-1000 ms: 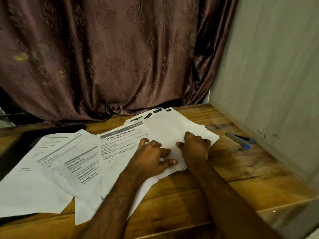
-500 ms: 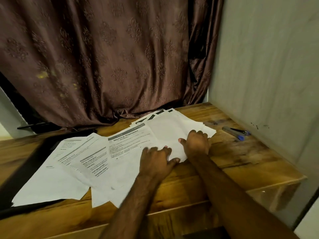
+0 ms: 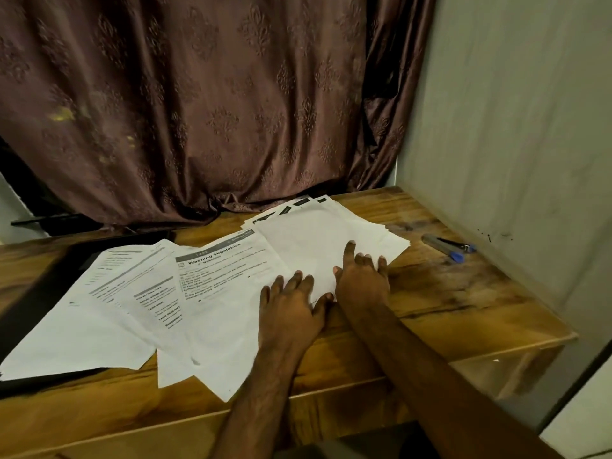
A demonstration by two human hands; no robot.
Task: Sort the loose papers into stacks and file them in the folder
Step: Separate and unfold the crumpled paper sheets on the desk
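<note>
On the wooden table (image 3: 447,303) the loose papers lie fanned out in overlapping sheets, running from the 8 o'clock side of the tabletop up toward 1 o'clock. The blank top sheet (image 3: 318,246) caps a small stack (image 3: 390,238) at the far right end of the spread, with black-barred page corners peeking out from under it at 12 o'clock. The right hand (image 3: 362,279) rests palm down on the near edge of that blank sheet, its fingers straight and spread, pressing the paper flat rather than gripping it. The left hand (image 3: 289,308) lies just beside it at 8 o'clock, also palm down with fingers extended and holding nothing; its fingertips sit on the paper where the blank sheet meets the "Washing Vegetables" worksheet (image 3: 218,293), and its thumb nearly touches the right hand's wrist. Further toward 9 o'clock lie two more printed sheets (image 3: 132,286), partly overlapped by the worksheet. A dark flat folder (image 3: 36,293) lies under the leftmost pages at 9 o'clock, its edge showing beyond them. A pen with a blue cap (image 3: 448,248) lies at 3 o'clock of the stack, well apart from the papers and near the pale wall (image 3: 513,127). A brown patterned curtain (image 3: 198,111) hangs behind the table at 12 o'clock.
</note>
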